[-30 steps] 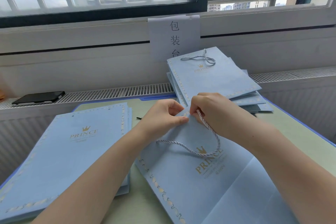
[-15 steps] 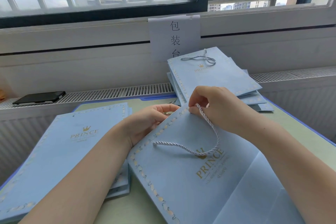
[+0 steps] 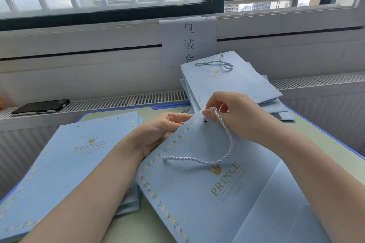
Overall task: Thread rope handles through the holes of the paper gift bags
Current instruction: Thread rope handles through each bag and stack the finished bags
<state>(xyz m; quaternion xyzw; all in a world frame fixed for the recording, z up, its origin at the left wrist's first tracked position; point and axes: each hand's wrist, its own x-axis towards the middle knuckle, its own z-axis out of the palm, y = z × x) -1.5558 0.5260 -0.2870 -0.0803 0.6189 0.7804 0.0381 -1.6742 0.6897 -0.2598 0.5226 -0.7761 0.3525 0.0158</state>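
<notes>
A flat light-blue paper gift bag (image 3: 197,193) printed with a gold "PRINCE" crown lies in front of me on the table. A white twisted rope handle (image 3: 230,144) loops across its face; one end enters the bag lower left. My right hand (image 3: 237,116) pinches the rope's other end just above a small dark hole (image 3: 205,121) near the bag's top edge. My left hand (image 3: 160,134) grips that top edge from behind, fingers partly hidden by the bag.
A stack of bags without handles (image 3: 67,163) lies at the left. A pile of bags with a rope handle on top (image 3: 227,83) leans at the back right. A black phone (image 3: 41,106) rests on the radiator sill. A paper sign (image 3: 188,41) hangs below the window.
The bag has tilted and slid left, with its top edge lifted. My left hand moved from the front of the bag to behind its edge. My right hand raised the rope end, uncovering the hole.
</notes>
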